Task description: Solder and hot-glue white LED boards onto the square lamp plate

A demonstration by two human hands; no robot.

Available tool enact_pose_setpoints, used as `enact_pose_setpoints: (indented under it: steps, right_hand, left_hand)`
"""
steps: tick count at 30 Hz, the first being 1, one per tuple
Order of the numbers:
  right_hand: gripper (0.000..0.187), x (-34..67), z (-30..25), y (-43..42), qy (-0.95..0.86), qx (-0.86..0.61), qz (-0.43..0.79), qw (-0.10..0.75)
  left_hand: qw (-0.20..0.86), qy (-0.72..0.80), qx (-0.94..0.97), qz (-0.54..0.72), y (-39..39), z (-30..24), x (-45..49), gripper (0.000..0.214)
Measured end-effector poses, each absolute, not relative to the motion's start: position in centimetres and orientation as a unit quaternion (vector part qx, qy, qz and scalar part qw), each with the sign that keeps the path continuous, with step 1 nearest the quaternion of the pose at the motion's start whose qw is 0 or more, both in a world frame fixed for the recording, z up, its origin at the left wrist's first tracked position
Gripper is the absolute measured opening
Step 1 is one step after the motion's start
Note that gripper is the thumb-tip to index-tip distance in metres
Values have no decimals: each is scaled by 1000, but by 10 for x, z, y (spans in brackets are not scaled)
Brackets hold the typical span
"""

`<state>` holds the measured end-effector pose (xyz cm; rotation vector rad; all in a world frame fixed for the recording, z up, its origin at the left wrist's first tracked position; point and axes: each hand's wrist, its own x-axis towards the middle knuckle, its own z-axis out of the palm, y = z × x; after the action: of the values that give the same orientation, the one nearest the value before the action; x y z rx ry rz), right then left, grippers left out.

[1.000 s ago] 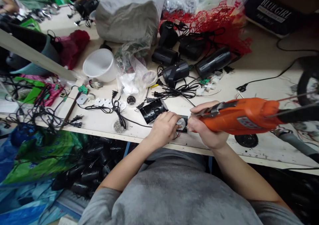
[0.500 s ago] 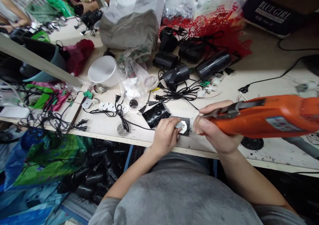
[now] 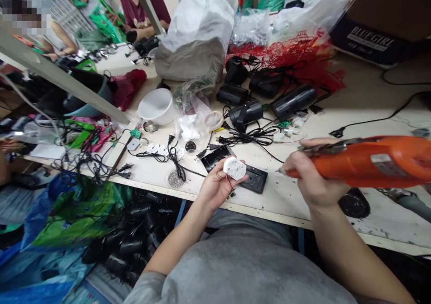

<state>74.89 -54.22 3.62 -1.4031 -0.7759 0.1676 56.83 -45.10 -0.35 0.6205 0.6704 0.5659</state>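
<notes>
My left hand (image 3: 215, 185) pinches a small white octagonal plate (image 3: 235, 168) with round spots on its face, raised above the bench. Thin wires hang below the plate, near a bit of green circuit board. Under and beside that hand lies a flat black rectangular block (image 3: 257, 179); behind it is an open black housing half (image 3: 215, 156). My right hand (image 3: 313, 174) is wrapped round an orange electric screwdriver (image 3: 357, 160), its tip pointing left toward the block but apart from it.
A small dish of screws (image 3: 175, 178) sits near the bench's front edge. Black cylindrical lamp housings (image 3: 245, 113) and cords lie behind. Also there are a white bowl (image 3: 156, 106), a black round part (image 3: 354, 203) and a carton (image 3: 373, 30). Other people sit at the far left.
My left hand has lifted the white plate off the black block and turned its spotted face up. The screwdriver in my right hand has drawn back to the right. The camera view has shifted.
</notes>
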Motion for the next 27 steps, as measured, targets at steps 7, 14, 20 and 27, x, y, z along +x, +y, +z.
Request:
enact_pose_setpoints:
  steps: [7, 14, 20, 27]
  right_hand:
    - [42, 790, 31, -529, -222, -664, -44, 713]
    - [42, 771, 36, -552, -413, -676, 38, 609]
    - [42, 726, 44, -539, -533, -648, 48, 543]
    - [41, 711, 57, -512, -675, -574, 0, 463]
  left_hand:
    - [879, 318, 224, 276, -453, -10, 566, 40]
    - [881, 310, 213, 288, -450, -12, 564, 36]
    - [886, 291, 243, 268, -455, -6, 570, 38]
    - [747, 260, 539, 290, -421, 24, 527, 57]
